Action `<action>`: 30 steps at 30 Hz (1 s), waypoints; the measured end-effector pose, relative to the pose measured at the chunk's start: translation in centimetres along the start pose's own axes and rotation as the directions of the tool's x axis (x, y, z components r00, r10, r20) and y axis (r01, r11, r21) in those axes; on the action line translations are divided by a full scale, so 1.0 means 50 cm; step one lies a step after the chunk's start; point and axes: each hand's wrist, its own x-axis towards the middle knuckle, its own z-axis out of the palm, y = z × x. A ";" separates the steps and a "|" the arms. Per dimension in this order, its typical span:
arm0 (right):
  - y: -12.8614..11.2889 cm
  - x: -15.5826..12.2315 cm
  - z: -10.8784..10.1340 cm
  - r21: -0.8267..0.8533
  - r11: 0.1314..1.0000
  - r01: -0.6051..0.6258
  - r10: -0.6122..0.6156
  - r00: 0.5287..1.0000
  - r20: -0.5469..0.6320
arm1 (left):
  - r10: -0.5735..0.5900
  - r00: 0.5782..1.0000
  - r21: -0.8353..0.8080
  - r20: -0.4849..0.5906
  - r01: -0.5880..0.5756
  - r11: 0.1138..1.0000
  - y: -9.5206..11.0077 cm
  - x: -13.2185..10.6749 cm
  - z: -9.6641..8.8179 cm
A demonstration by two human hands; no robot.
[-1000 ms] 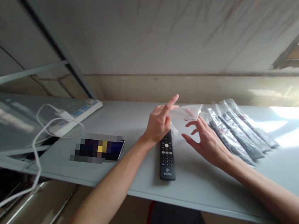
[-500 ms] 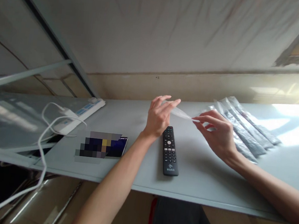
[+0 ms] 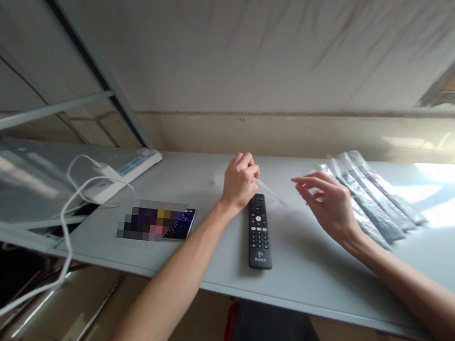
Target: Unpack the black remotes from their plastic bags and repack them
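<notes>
My left hand [image 3: 241,181] is closed in a fist above the far end of a black remote control [image 3: 260,231]. From it trails a thin, clear plastic bag [image 3: 270,189], blurred at its tip, with another faint bit of film showing left of the fist. The remote lies buttons up on the grey table, its top end close under my left hand. My right hand [image 3: 324,199] hovers to the right with bent fingers apart and nothing between them. Just behind it lie several wrapped remotes [image 3: 374,199] in clear plastic, side by side and partly covered by the hand.
A phone [image 3: 180,224], partly pixelated, lies left of my left forearm on the grey table [image 3: 301,276]. Further left is a white power strip [image 3: 129,176] with a plug and a white cable [image 3: 66,240] hanging over the edge. A metal frame [image 3: 87,69] rises at the left.
My right fingers have let go of the clear plastic bag. My left hand has curled from spread fingers into a fist around it, and the bag's free end now droops.
</notes>
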 end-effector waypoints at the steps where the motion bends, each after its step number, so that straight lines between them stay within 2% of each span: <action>1: 0.000 -0.001 0.001 0.009 1.000 0.006 -0.006 1.000 0.025 | -0.010 1.000 0.003 -0.008 0.010 1.000 0.002 0.000 -0.001; 6: -0.002 -0.013 0.010 -0.003 0.991 0.135 -0.132 0.973 0.189 | -0.027 0.998 0.022 -0.049 0.028 0.999 0.011 0.001 -0.009; 8: 0.000 -0.016 0.012 0.005 0.986 0.168 -0.165 0.963 0.212 | -0.020 0.998 0.013 -0.063 0.021 1.000 0.014 0.000 -0.011; 14: 0.012 -0.010 0.009 0.023 0.997 0.074 -0.077 0.985 0.153 | -0.033 0.999 -0.043 -0.027 0.032 0.999 0.016 -0.001 -0.003; 21: 0.009 -0.011 0.006 0.012 0.998 -0.054 0.053 0.997 0.057 | 0.018 1.000 -0.059 0.015 -0.017 0.998 0.010 0.001 0.006; 25: 0.015 -0.012 0.012 -0.015 0.998 -0.057 0.058 0.994 0.095 | 0.014 0.998 -0.014 0.062 -0.014 1.000 0.006 -0.001 0.009; 30: 0.041 -0.017 0.021 -0.107 0.994 -0.004 0.018 0.991 0.133 | -0.089 0.992 0.060 0.090 0.084 0.995 -0.012 -0.009 0.018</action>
